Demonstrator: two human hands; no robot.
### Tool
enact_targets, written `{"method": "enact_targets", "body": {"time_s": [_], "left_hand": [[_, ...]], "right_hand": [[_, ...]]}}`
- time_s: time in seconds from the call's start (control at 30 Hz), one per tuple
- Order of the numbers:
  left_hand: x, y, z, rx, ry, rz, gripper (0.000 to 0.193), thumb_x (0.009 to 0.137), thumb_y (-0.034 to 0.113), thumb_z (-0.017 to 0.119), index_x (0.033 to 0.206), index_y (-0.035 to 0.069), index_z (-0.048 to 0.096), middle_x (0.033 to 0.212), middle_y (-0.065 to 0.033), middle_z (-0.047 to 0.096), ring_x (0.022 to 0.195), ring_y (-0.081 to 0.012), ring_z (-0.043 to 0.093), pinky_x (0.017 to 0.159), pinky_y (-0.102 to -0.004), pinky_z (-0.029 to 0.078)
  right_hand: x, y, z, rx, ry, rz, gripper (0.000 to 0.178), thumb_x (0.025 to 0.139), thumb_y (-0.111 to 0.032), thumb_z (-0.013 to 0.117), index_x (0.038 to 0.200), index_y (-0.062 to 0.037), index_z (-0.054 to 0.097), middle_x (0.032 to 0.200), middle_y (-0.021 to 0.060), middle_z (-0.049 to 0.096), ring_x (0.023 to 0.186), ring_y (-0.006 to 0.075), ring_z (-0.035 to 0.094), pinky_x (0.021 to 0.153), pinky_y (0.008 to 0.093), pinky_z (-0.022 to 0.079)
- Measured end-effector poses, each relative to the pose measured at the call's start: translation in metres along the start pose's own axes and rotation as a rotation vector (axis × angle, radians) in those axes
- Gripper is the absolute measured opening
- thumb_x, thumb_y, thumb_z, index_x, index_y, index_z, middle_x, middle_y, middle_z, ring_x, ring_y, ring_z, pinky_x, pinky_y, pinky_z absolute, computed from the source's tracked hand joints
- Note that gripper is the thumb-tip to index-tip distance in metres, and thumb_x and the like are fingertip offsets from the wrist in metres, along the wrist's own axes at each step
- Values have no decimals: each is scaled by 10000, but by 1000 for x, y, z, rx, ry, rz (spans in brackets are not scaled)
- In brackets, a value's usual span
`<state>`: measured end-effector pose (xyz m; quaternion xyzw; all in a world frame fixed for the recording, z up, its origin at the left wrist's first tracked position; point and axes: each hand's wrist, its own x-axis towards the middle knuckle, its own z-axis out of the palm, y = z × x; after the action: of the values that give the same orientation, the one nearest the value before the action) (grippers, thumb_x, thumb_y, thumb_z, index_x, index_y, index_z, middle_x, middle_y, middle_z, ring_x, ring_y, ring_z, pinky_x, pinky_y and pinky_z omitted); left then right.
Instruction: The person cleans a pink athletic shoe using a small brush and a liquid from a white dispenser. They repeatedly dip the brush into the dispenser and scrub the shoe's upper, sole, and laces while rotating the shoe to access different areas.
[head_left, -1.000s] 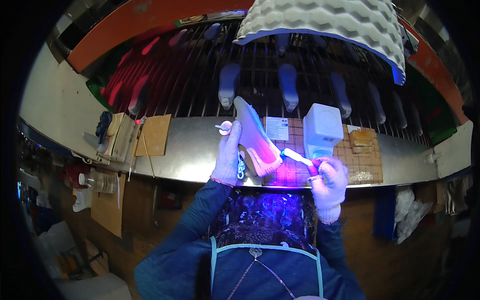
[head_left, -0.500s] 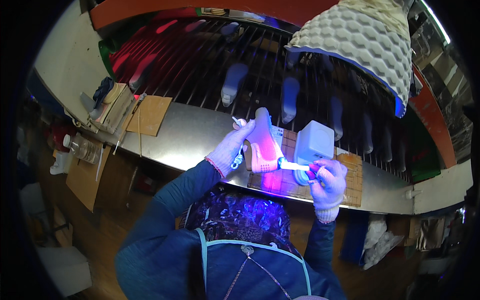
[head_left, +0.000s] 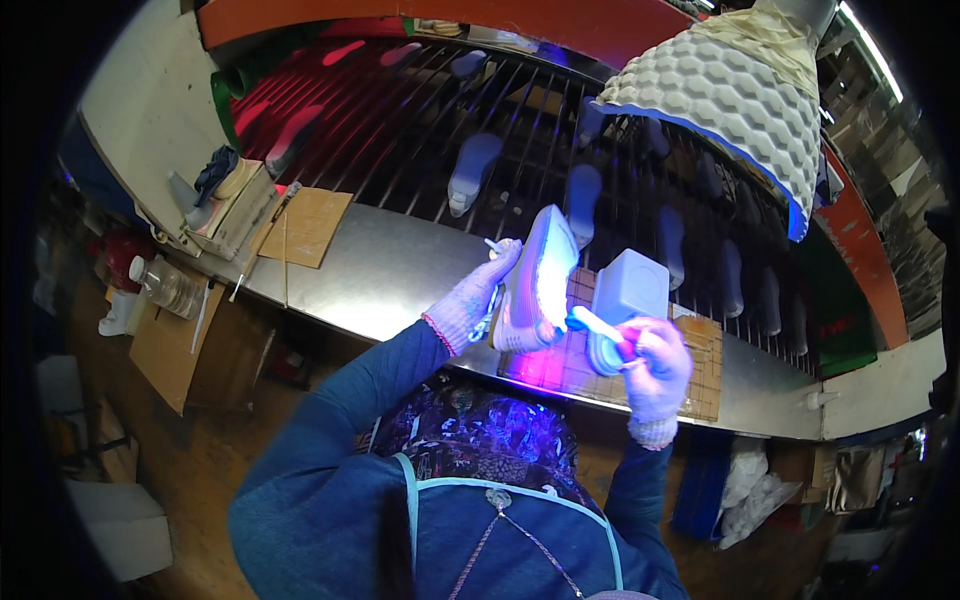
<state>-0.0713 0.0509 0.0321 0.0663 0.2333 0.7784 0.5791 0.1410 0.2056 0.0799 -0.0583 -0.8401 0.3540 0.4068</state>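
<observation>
My left hand point(head_left: 472, 302), in a knitted glove, is closed around a light-coloured shoe upper point(head_left: 522, 300) just above the near edge of the metal counter. The shoe's pale underside point(head_left: 556, 276) faces right and glows white-blue under the light, toe end away from me. A thin white stick point(head_left: 493, 244) pokes out by my left thumb. My gloved right hand point(head_left: 656, 362) pinches a brush point(head_left: 597, 325) with a pale handle. Its dark tip is at the heel end of the shoe; whether it touches, I cannot tell. A white box-shaped container point(head_left: 630, 288) stands behind the brush.
Beyond the counter point(head_left: 375, 270), a rack of dark rods point(head_left: 400, 150) carries several shoe-sole shapes point(head_left: 476, 170). A white honeycomb-textured hood point(head_left: 720, 95) overhangs at upper right. At left lie cardboard point(head_left: 305, 228) with brushes and a clear plastic bottle point(head_left: 170, 288).
The shoe has been turned in my left hand, bringing its bright underside into view on the right. The brush has tilted and pulled slightly away from the heel.
</observation>
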Motion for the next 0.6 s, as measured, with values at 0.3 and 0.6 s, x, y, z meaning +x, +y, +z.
{"method": "enact_targets", "body": {"time_s": [0.3,0.6], "left_hand": [[-2,-2,-18,51,-167,-49,799,954,700,519,1440,66,526,1235,-161,689,1023,-252,726,861,-417,626],[-1,21,-87,-56,-39,109,770,1000,670,464,1439,37,485,1182,-194,680,1006,-311,723,807,-406,658]], "right_hand": [[57,24,50,-135,197,133,126,791,52,666,912,21,681,950,105,658,736,181,664,610,311,522],[41,1,91,-289,49,-71,161,771,-168,725,921,-111,717,974,67,666,886,300,631,817,442,416]]}}
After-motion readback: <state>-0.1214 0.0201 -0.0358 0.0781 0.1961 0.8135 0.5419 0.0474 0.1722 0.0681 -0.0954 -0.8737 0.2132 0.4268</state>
